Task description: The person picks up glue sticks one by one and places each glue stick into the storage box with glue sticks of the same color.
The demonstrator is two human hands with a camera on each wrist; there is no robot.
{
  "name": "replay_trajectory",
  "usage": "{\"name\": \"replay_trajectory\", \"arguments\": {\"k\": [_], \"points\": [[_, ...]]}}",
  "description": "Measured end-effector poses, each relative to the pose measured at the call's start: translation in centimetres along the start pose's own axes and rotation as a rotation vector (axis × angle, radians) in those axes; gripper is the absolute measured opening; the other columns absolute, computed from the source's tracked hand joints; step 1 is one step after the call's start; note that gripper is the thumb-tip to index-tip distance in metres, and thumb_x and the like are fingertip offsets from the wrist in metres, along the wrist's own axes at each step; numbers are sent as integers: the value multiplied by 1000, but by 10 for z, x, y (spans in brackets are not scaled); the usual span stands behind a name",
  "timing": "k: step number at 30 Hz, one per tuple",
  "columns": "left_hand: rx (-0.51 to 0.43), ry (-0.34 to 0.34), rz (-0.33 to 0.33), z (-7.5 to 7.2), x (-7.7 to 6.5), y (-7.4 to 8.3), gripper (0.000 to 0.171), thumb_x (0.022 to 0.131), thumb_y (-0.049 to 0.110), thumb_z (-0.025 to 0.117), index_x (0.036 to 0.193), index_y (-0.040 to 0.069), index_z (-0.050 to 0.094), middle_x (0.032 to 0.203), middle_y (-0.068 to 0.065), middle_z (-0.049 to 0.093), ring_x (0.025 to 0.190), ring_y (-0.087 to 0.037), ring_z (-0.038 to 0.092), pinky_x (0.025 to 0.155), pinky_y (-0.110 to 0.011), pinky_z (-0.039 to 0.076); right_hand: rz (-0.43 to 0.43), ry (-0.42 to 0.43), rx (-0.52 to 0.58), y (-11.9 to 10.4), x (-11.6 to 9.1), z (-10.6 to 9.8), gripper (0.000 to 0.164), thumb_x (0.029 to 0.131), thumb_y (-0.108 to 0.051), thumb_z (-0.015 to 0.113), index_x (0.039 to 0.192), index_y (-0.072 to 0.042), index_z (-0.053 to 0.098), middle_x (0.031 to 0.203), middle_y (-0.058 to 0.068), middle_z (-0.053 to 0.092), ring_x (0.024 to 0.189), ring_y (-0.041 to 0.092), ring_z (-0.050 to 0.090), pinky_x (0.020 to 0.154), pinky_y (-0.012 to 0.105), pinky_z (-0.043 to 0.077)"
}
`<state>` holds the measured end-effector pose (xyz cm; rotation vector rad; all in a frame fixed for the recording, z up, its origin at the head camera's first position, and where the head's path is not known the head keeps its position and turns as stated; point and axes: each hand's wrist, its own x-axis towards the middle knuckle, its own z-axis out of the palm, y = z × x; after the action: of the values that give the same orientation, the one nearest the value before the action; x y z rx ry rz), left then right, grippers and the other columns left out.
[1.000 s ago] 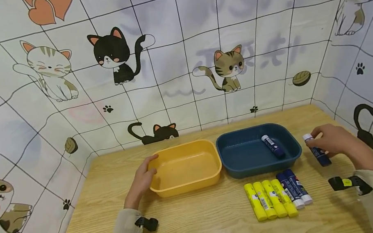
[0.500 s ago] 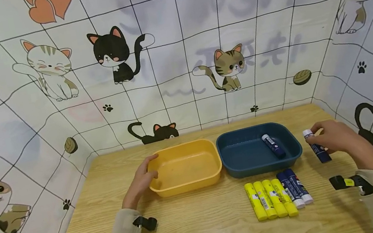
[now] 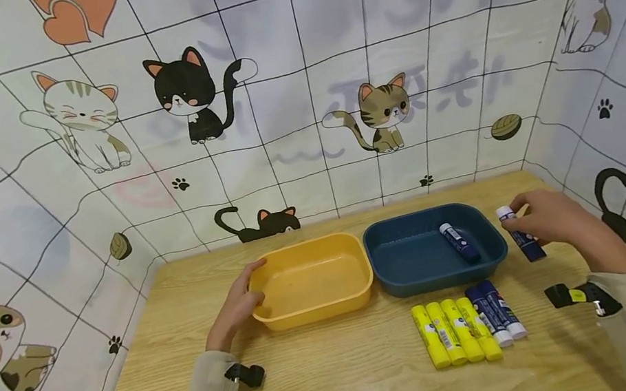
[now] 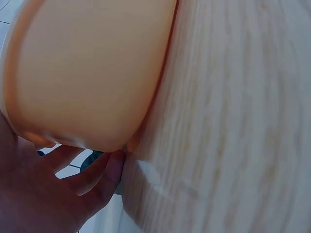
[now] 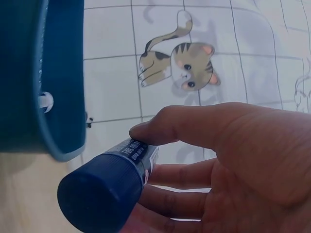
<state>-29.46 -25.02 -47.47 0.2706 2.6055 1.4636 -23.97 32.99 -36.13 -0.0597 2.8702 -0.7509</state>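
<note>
My right hand [image 3: 549,216] pinches a dark blue glue stick [image 3: 529,247] between thumb and fingers, tilted and just right of the blue tray [image 3: 414,288]. In the right wrist view its dark blue end [image 5: 97,191] faces the camera. Another blue glue stick [image 3: 458,242] lies inside that tray. At the left end of the yellow tray [image 3: 315,315], my left hand [image 3: 236,303] holds the rim. The left wrist view has the fingers [image 4: 99,182] against the tray's outer wall [image 4: 92,73].
In front of the blue tray, several yellow glue sticks [image 3: 447,334] lie side by side, with two blue glue sticks [image 3: 497,313] against them on the right. The trays stand next to each other on a wooden table [image 3: 296,387]. Cat-patterned walls [image 3: 285,109] enclose the back and sides.
My right hand has lifted the blue glue stick and moved it up and slightly left toward the blue tray. The left hand stays at the yellow tray.
</note>
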Motion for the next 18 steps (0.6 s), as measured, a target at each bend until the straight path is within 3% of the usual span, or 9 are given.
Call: {"name": "replay_trajectory", "arguments": {"k": [9,16,18], "points": [[-23,-14,4,-2,-1,4,84,79,-10,49,160,6,35,167,-23,28,127,-41,42,73,-33,42,-50,23,-54,-30,13,-13,58,96,-27,64,128,21,53,106,36,67,69,22,71,63,42,62],[-8,-46,-12,-7,-16,37,81,79,-10,50,158,0,35,164,-28,31,127,-43,42,78,-34,42,-64,-11,-96,-49,26,-15,58,95,-29,65,127,19,55,107,34,68,69,21,71,63,40,61],[-2,-29,-10,-5,-15,31,82,79,-9,50,158,4,37,163,-25,34,126,-41,43,79,-34,42,-66,-24,-94,-54,30,-15,56,95,-28,65,126,18,56,106,33,69,70,21,71,63,40,61]]}}
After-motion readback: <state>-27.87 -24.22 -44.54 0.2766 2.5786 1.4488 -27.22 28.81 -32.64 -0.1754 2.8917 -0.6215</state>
